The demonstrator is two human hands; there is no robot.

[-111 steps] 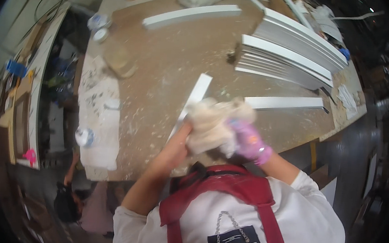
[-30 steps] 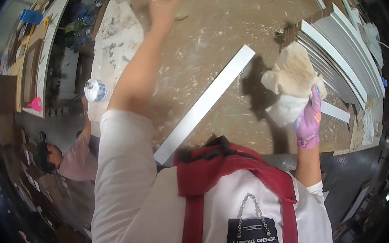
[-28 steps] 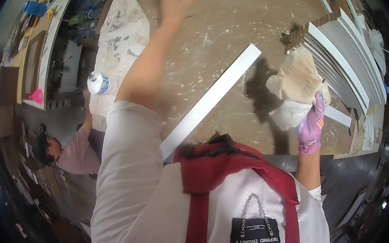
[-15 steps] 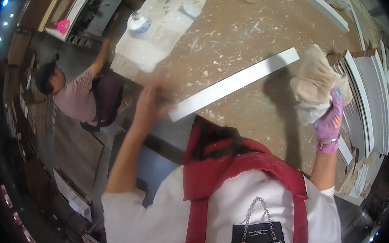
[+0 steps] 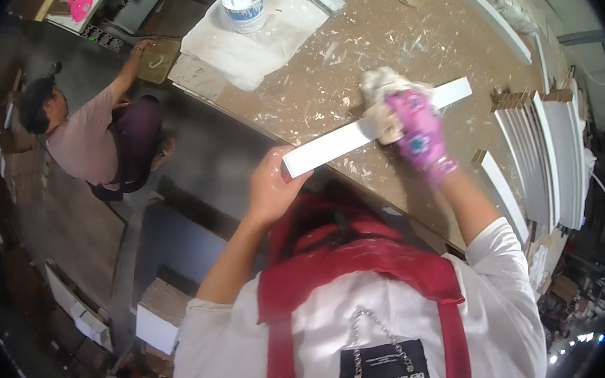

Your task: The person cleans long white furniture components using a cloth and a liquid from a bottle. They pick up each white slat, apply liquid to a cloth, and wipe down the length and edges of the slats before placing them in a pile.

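A white strip of board (image 5: 330, 146) lies slantwise over the table's near edge. My bare left hand (image 5: 273, 186) grips its near end, thumb and fingers around it. My right hand (image 5: 418, 133), in a pink patterned glove, is closed on a cream-coloured rag (image 5: 385, 88) and presses it onto the strip past its middle. The far end of the strip sticks out beyond the rag. The strip's surface under the rag is hidden.
The brown worktable (image 5: 313, 81) is specked with white. A tin of white stuff (image 5: 243, 7) stands on a pale cloth (image 5: 231, 62). Several white strips (image 5: 540, 146) are stacked at right; one (image 5: 502, 194) lies apart. A co-worker (image 5: 82, 131) crouches at left.
My left hand has moved in and taken hold of the strip's near end. My right hand has brought the rag leftward from beside the stack onto the strip.
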